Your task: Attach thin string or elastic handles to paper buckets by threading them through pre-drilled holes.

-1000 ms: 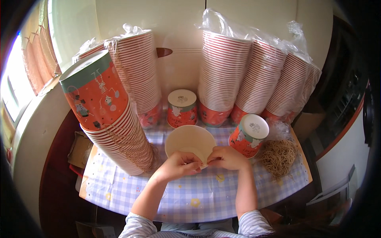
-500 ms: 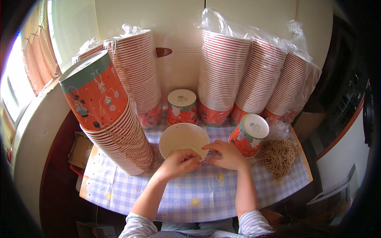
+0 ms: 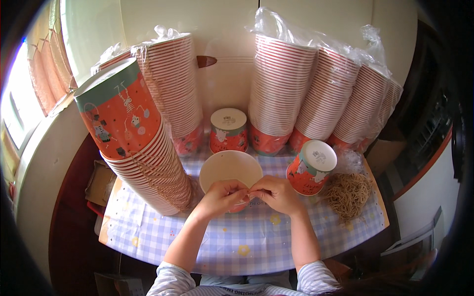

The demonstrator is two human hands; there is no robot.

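1. The open paper bowl at the centre has a smooth, matt cream inside.
2. The tall stacks of cups, left stack and far right stacks, look like printed paper with thin ribbed rims.
3. Clear, crinkled plastic wrap over the far stacks shines glossy.
4. The desk wears a checked cloth, smooth with a slight sheen.
5. The pile of tan bands at right looks like dull, stringy rubber.
6. The far wall is a smooth, faintly glossy cream.
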